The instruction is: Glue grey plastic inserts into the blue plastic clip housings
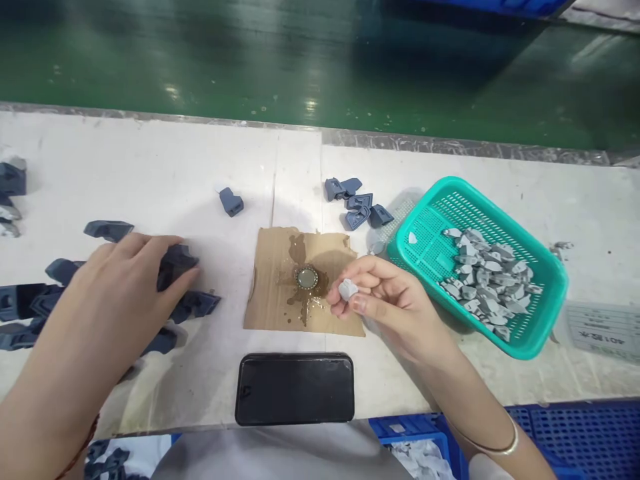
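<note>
My left hand is closed around a dark blue plastic part, thumb on one side and fingers on the other, among several similar parts on the left of the table. Between the thumb and fingers of my right hand is a small light grey plastic piece. It is held just above the right edge of a piece of brown cardboard. A small round metal cap holding clear liquid sits on the cardboard, with dark wet stains around it.
A green basket with many light grey pieces stands at the right. Several dark blue parts lie behind the cardboard, and one blue part lies apart. A black phone lies at the front edge. A green surface runs beyond the table.
</note>
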Available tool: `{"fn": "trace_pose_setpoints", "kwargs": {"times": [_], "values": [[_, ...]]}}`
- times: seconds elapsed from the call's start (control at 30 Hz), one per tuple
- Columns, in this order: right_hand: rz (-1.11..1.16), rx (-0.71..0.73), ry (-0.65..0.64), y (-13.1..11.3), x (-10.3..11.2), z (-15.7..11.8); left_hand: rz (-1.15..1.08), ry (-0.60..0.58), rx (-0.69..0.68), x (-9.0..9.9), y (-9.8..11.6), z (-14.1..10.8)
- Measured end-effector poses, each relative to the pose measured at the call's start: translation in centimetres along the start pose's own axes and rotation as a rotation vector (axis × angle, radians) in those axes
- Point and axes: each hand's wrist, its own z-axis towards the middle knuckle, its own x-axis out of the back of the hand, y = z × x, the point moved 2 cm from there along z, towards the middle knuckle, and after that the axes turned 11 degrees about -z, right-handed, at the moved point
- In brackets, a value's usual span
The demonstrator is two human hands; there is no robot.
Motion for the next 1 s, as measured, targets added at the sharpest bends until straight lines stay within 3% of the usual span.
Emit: {"fn": "trace_pose_setpoints", "kwargs": {"times": [0.07,0.13,0.2,0.27,0.37,0.47,0.7,1.0], "values": [[0.0,0.002,0.006,0.3,0.0,0.1,0.389,-0.036,0.064,-0.1,-0.1,-0.1],[-0.04,0.006,0.044,0.6,0.2,0.2,0.448,-0.005,0.085,-0.3,0.4,-0.2],[-0.104,0.013,0.093,0.9,0.4,0.2,0.298,0.071,0.061,-0.6,1.1,-0.5],[-0.162,0.022,0.142,1.1,0.5,0.3,-0.011,0.126,0.018,-1.0,2.0,-1.2],[-0.166,0.031,0.204,1.2,0.6,0.5,-0.59,0.095,0.007,-2.3,3.3,-2.4],[-0.147,0.038,0.245,1.3,0.6,0.8,-0.934,0.042,0.019,-3.7,4.2,-3.4],[-0.216,0.006,0.282,1.7,0.8,1.0,-1.299,-0.093,0.112,-5.8,4.1,-4.2],[-0.196,0.009,0.29,1.9,0.9,1.0,-1.343,-0.095,0.132,-5.9,4.3,-4.3]]}}
